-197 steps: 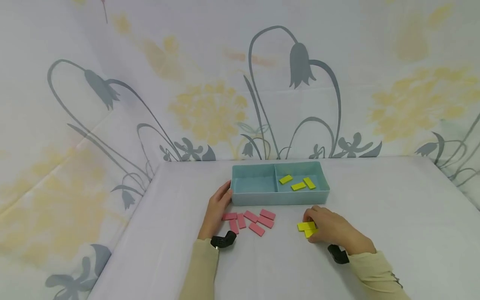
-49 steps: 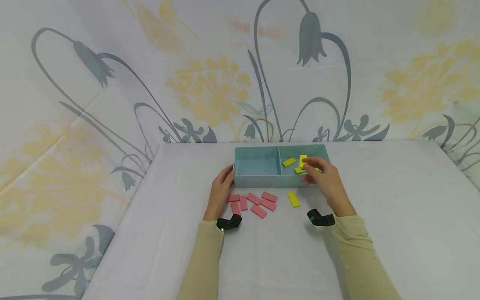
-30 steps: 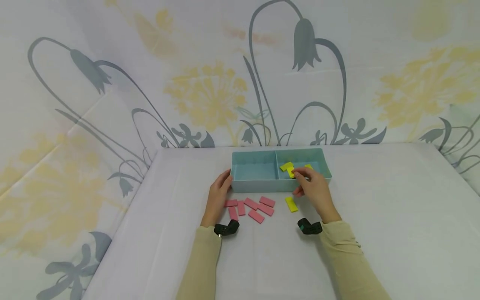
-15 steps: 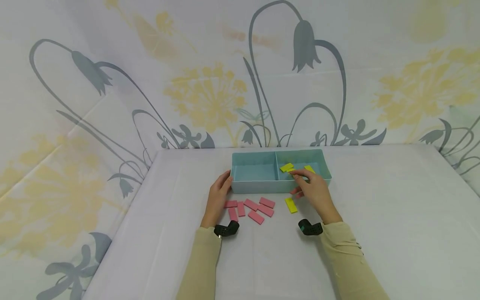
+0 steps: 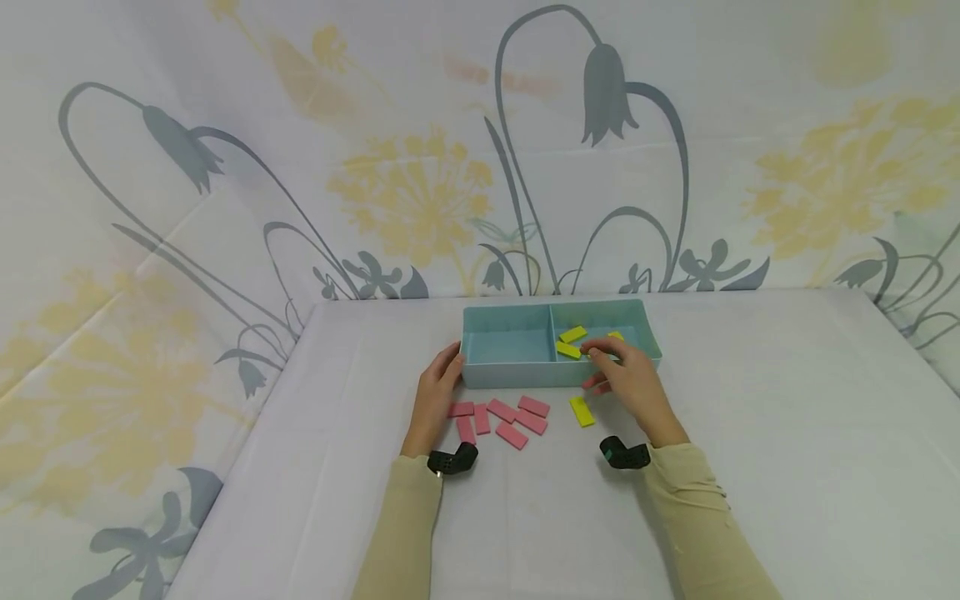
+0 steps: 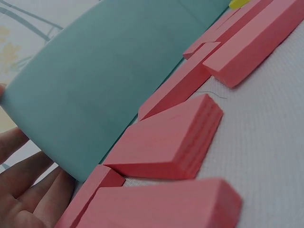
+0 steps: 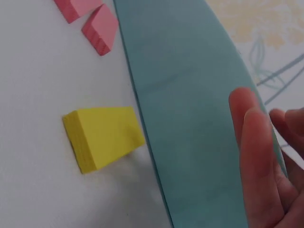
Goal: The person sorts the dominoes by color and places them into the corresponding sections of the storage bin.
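Note:
My left hand (image 5: 435, 396) rests against the left end of a pale blue two-part box (image 5: 510, 375), its fingers along the end wall and its thumb near the front corner. In the left wrist view its fingers (image 6: 38, 190) lie beside that wall. My right hand (image 5: 630, 379) hovers at the front rim of the right compartment, thumb and index tips over it, nothing between them. Just left of those tips lies a yellow block (image 5: 568, 350); another yellow block (image 5: 573, 333) lies behind it. A third yellow block (image 5: 616, 335) is partly hidden by the hand.
One yellow block (image 5: 581, 411) lies on the white cloth in front of the box. Several pink blocks, such as a pink block (image 5: 512, 435), lie scattered by the left hand. A divider (image 5: 553, 333) splits the box. Patterned cloth (image 5: 420, 200) hangs behind.
Two yellow blocks lay by my right hand earlier; it carried one into the right compartment and let it go beside the others. My left hand has stayed at the box's end.

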